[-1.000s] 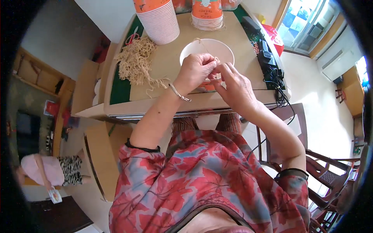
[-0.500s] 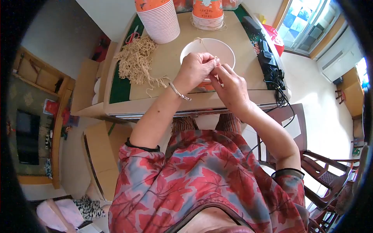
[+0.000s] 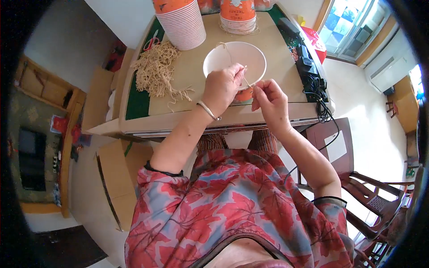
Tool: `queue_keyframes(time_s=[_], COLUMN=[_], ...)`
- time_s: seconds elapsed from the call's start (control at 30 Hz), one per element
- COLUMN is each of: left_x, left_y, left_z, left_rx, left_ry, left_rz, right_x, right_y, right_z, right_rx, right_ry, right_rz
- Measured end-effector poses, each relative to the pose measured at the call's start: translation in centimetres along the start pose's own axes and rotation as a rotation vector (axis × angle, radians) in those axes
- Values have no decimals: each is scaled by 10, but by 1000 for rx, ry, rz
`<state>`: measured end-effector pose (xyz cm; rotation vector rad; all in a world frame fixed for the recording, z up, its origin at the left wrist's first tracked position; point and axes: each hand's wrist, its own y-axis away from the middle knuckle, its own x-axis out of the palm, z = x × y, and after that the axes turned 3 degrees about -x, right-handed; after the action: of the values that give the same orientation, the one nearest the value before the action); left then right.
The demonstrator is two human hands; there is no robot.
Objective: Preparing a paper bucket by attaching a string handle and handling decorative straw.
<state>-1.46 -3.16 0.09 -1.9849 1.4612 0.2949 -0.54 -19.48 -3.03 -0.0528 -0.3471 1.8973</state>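
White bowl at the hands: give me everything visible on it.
The white bowl looks like a paper container, round, white inside, with an orange printed outer wall showing below the rim near the hands. It stands upright on the tan table, near its front edge. A thin tan string crosses its rim and interior. The left hand overlaps its near rim, pinching the string; the right hand is beside it.

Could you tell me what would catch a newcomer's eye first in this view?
Most striking are the two hands at the near table edge: the left hand and right hand pinch a thin string at the rim of a white paper bowl. Left of them lies a tangled heap of pale strings, and a tall stack of orange-rimmed bowls stands behind it.
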Motion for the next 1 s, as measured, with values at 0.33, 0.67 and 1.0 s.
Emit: queue_keyframes(time_s=[0.33, 0.67, 1.0], left_x=[9, 9, 7], left_y=[1, 2, 3], left_z=[6, 9, -1], left_rx=[289, 353, 308], left_ry=[-319, -248, -180], left_rz=[-149, -176, -149], right_x=[1, -5, -9], right_y=[5, 8, -2], right_z=[-4, -6, 14], right_rx=[51, 185, -507], right_ry=[-184, -184, 691], right_rz=[7, -9, -99])
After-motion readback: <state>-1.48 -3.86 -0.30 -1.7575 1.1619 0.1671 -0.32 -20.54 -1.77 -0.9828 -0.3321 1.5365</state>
